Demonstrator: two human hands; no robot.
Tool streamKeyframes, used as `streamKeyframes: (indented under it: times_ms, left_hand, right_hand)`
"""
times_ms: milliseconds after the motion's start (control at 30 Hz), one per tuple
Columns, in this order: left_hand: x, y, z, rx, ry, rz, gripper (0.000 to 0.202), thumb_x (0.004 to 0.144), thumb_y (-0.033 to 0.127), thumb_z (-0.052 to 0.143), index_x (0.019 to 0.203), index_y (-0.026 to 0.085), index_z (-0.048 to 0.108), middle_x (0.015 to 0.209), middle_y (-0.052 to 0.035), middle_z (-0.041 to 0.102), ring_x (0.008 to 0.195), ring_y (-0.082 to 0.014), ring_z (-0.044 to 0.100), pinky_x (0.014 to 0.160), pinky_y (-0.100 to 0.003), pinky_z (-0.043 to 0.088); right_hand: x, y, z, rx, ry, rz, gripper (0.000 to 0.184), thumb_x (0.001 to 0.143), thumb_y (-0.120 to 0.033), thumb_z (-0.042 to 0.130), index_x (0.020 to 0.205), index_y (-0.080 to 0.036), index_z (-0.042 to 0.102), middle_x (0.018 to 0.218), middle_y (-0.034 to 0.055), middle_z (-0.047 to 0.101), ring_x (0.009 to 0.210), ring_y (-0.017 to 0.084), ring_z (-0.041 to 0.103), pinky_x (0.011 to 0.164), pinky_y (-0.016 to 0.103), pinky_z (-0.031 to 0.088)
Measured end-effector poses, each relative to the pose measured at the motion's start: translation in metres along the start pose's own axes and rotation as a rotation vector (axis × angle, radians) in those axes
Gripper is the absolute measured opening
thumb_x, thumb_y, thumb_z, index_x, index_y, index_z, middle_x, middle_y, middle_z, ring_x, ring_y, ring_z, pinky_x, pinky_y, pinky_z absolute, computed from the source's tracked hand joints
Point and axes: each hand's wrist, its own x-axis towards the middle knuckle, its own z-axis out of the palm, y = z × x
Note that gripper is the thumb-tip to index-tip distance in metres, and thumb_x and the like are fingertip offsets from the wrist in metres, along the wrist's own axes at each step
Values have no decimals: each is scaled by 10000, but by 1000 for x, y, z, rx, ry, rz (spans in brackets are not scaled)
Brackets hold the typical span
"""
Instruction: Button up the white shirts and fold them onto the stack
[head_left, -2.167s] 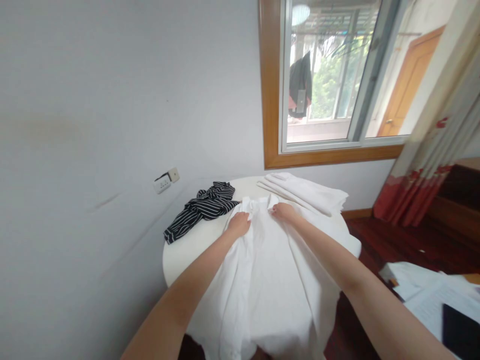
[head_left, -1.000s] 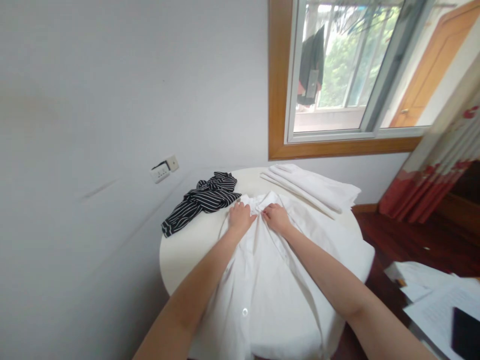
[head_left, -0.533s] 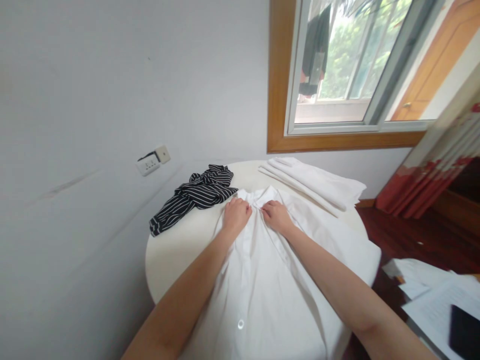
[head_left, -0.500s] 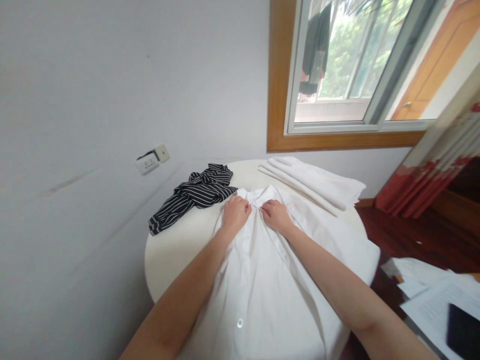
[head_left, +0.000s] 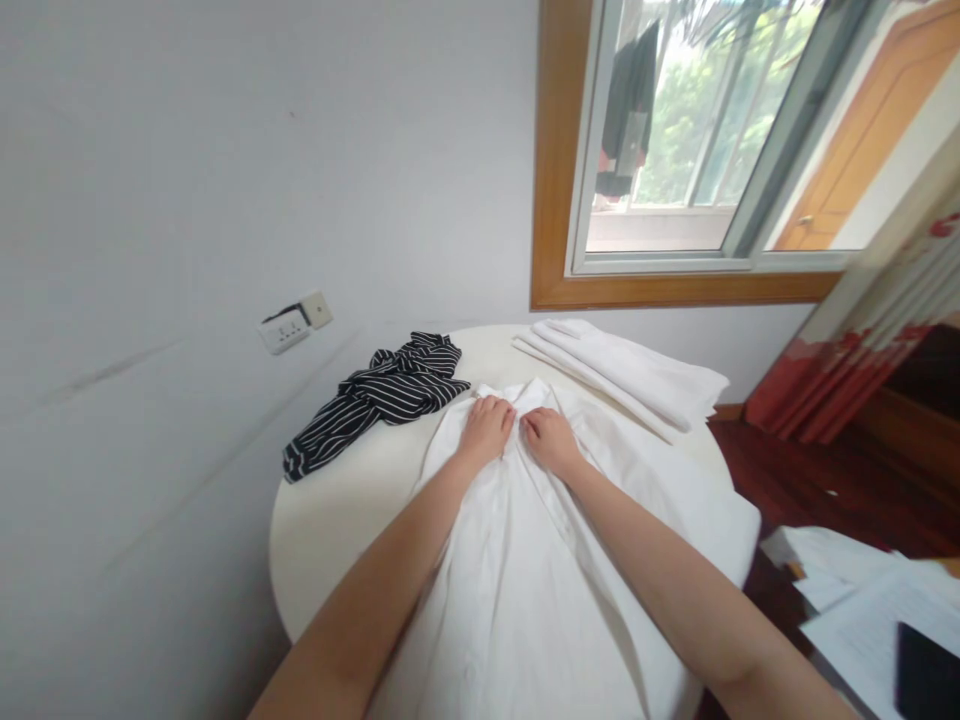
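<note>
A white button-up shirt (head_left: 525,590) lies spread over the round white table (head_left: 337,530), its collar at the far end and its lower part toward me. Just below the collar, my left hand (head_left: 487,430) is closed on the shirt's front edge. Close beside it on the right, my right hand (head_left: 551,438) pinches the cloth of the other front edge. The fabric gathers in folds between the two hands. Exactly what the fingertips hold, perhaps a button, is too small to make out.
A black-and-white striped garment (head_left: 382,390) lies at the table's back left. Folded white cloth (head_left: 630,370) rests at the back right. Papers (head_left: 877,600) and a dark flat object (head_left: 926,675) sit lower right. A wall with a socket (head_left: 285,330) stands behind.
My left hand has shifted right, closer to my right hand, drawing the shirt's front edge with it. The view has also shifted slightly.
</note>
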Motion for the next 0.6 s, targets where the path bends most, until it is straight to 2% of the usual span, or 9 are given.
streamKeyframes:
  times_ms: [67,200,400,533,600]
  left_hand:
    - [-3,-4,0,8,0,-2,159,882,236,466,983,201,584,975,-70,554,991,-220,486,947,-393,361]
    - [-3,-7,-3,15,50,-28,252,823,223,551,1074,209,561,1047,-76,546,1057,-238,464,969,-400,354]
    - [-2,-4,-8,5,126,-78,231,814,204,546,1042,221,584,1073,-71,547,1077,-238,457,971,-394,356]
    - [-1,-6,-20,96,230,-184,249,850,210,493,1086,216,574,1126,-91,544,1102,-251,444,978,-389,342]
    - [-4,-13,-26,156,242,-264,278,870,238,468,1132,211,557,1147,-105,541,1106,-265,444,965,-400,343]
  right_hand:
    - [0,-1,-1,-12,6,23,292,927,-224,404,975,-171,687,999,75,669,980,166,553,883,250,345]
    - [1,-4,-2,-24,-5,42,284,930,-288,425,978,-191,687,1003,71,657,978,174,544,871,259,339]
    - [8,-11,4,-90,50,169,376,931,-461,404,941,-213,687,997,88,624,971,217,515,828,318,336]
    - [11,-8,7,-91,61,182,281,861,-462,547,961,-230,670,1028,75,606,1005,234,496,819,324,338]
    - [11,-7,7,-78,37,175,253,847,-436,577,985,-242,663,1046,69,597,1019,231,492,828,323,339]
